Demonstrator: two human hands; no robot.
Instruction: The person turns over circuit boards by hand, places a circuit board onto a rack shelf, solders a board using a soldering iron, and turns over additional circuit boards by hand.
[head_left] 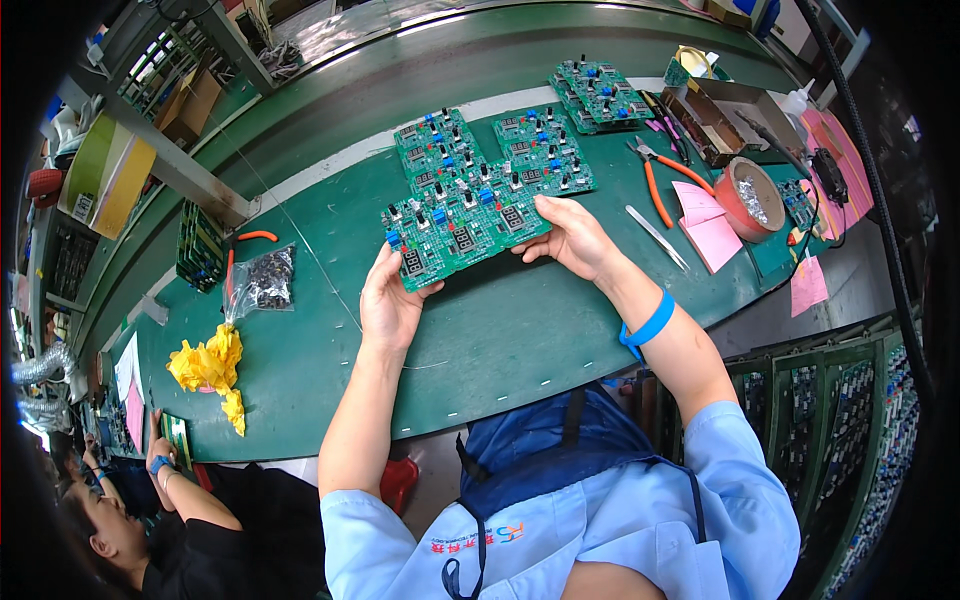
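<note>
A green circuit board (470, 222) with small digit displays, black knobs and blue parts is held up, tilted, between my two hands over the bench. My left hand (388, 300) grips its lower left corner, thumb along the near edge. My right hand (575, 238) pinches its right end, thumb on top and fingers beneath. Just beyond it, two similar boards lie on the bench: a left board (438, 140) and a right board (545, 150). The held board partly covers both. A stack of boards (600, 95) stands farther back on the right.
Right of my hands lie tweezers (657, 238), orange-handled cutters (655, 180), pink paper (710, 235) and a tape roll (750, 200). A metal tray (725, 115) holds a soldering iron. At left are a bag of black parts (268, 280) and yellow cloth (208, 365). Another person (150, 520) sits lower left.
</note>
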